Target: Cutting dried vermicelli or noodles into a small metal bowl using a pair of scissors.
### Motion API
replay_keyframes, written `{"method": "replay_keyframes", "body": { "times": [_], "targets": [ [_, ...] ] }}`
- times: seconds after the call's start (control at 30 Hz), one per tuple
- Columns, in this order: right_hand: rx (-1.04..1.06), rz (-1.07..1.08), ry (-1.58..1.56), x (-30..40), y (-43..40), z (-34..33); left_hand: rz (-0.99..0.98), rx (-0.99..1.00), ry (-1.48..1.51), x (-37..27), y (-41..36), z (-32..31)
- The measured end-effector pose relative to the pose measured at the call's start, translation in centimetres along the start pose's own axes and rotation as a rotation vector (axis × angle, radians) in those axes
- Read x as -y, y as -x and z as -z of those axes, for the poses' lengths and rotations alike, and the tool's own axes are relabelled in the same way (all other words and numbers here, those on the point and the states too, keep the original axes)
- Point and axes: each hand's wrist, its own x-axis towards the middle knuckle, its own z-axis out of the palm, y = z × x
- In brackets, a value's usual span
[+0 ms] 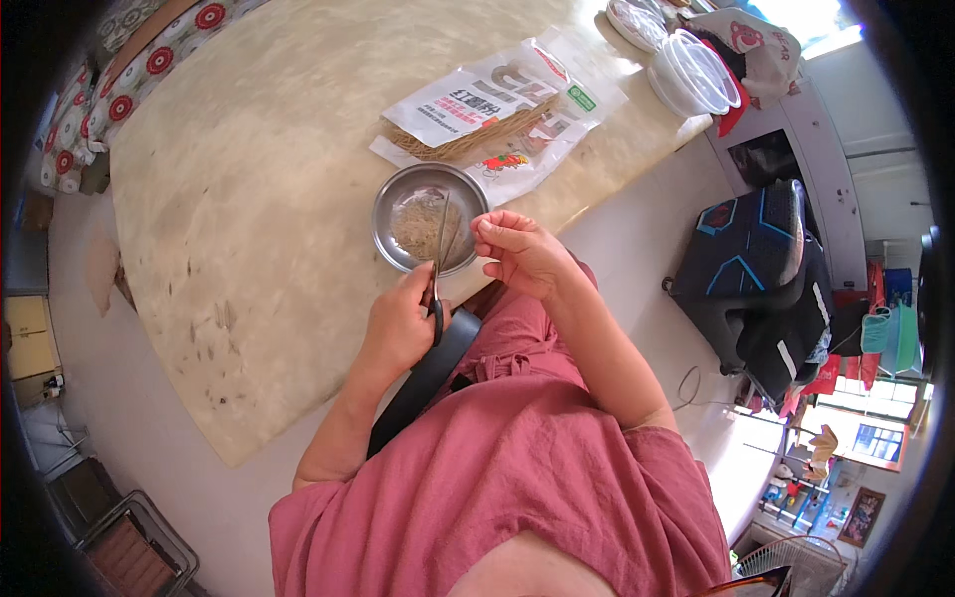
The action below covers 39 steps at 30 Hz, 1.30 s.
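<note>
My left hand (399,321) grips a pair of scissors (437,287) with black handles, their blades pointing away from me and slightly apart. Those blades reach over a round stainless steel bowl (384,237), which stands near the table's edge. Short cut pieces of dry noodles (421,224) lie inside it. Beside the bowl's right rim, my right hand (518,250) is raised with thumb and forefinger pinched together; whether a thin strand is between them cannot be made out. Just behind the bowl lies a printed plastic bag (522,93) with long brownish dry noodles (485,130) in it.
The large marbled table (261,186) bears dark marks. White plastic tubs (690,74) stand at its far right corner. On the floor to the right is a black-and-blue case or bag (746,246). A folding chair (138,552) is at the lower left.
</note>
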Motion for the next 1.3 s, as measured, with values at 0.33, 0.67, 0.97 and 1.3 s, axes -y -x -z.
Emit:
{"method": "replay_keyframes", "body": {
  "times": [0.33,0.67,0.97,1.3],
  "targets": [
    [0.162,-0.068,-0.196,-0.7,1.4,-0.1,-0.249,-0.109,-0.481,0.3,0.0,0.4],
    [0.202,-0.072,-0.271,-2.2,1.1,-0.1,-0.217,-0.066,-0.312,0.0,-0.4,-0.7],
    [-0.031,0.061,-0.111,-1.6,-0.2,-1.0,-0.082,-0.104,-0.085,0.1,-1.4,-2.8],
    [-0.010,0.124,-0.125,-2.4,-1.9,-1.3,0.030,-0.075,0.148,1.6,-2.5,-3.5]
  ]
}}
